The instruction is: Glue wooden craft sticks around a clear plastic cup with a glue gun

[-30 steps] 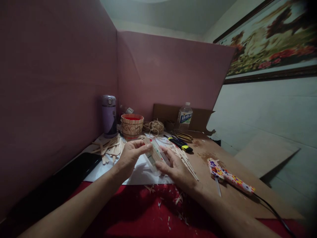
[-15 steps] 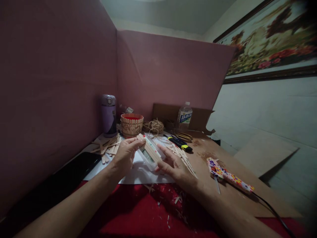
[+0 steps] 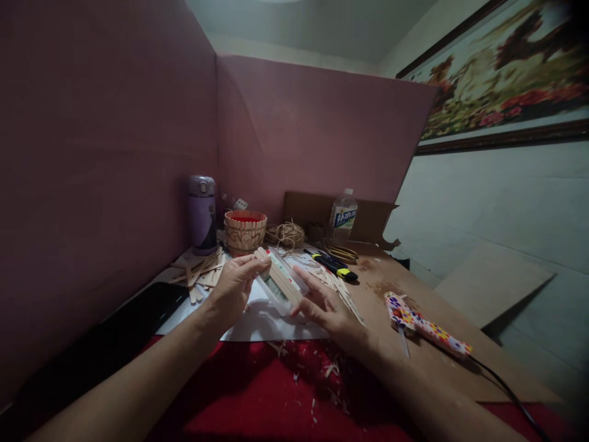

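Both hands hold a clear plastic box (image 3: 270, 301), tilted above the white paper (image 3: 251, 328). Wooden craft sticks (image 3: 284, 279) lie side by side along the box; whether they are fixed to it I cannot tell. My left hand (image 3: 239, 279) is closed at the upper left end, its thumb pressed on the stick tips. Round the lower right side is my right hand (image 3: 324, 304), thumb near the sticks' other end and fingers along the far wall. Loose craft sticks (image 3: 202, 273) lie left of the hands, and more sticks (image 3: 343, 291) are partly behind my right hand.
Behind stand a purple bottle (image 3: 201, 215), a stick-covered pot (image 3: 245, 234), twine (image 3: 291, 234) and a plastic bottle (image 3: 344, 216). At right lie a utility knife (image 3: 335, 267) and a flower-patterned glue gun (image 3: 423, 325) with a cord. Shavings litter the red cloth (image 3: 257, 393); a black phone-like slab (image 3: 156, 304) is left.
My right thumb and fingers have shifted slightly at the lower end of the sticks. My left hand and the box have hardly moved.
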Motion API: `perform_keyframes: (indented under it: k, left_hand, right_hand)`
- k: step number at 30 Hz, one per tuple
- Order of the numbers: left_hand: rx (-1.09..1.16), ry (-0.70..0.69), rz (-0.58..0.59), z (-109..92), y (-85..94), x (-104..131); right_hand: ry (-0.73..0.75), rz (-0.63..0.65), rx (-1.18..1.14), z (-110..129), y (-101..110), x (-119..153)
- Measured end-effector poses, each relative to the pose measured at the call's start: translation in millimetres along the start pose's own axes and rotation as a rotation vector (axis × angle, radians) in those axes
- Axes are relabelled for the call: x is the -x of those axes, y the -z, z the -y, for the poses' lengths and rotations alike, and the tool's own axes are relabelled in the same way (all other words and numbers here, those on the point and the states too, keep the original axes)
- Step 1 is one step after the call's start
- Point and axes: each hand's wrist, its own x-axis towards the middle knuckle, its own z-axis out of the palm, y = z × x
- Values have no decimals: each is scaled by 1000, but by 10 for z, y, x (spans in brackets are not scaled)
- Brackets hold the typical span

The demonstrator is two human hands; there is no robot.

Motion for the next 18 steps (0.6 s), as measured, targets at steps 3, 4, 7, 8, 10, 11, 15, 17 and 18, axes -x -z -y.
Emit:
perform_keyframes:
  k: [3,4,7,8,10,11,15,17,18]
  left_hand:
    - [22,11,3,2,15,-16]
    - [29,8,8,0,16,-18]
    - [44,8,20,-11,10,-12]
    - [48,18,26,-16,7,-5]
    - [52,51,33,-24,1,11]
    - [53,64,37,-27,-2,20]
    - [54,75,61,-35,-15,44]
    - [56,60,66,-34,-22,46]
    - [55,53,65,-33,-23,43]
  right_hand:
    - [2,-6,64,15,27,18]
    - [2,-13,74,16,29,20]
    - [17,-14,56,7,21,10]
    - [24,-13,45,2,16,2]
    - [36,-19,31,-7,8,-15]
    - [40,-21,29,-10,6,-22]
    - [39,-26,23,-20,-1,-38]
    - [46,-35,17,-30,-5,-40]
    - [49,-36,14,-35,-7,-40]
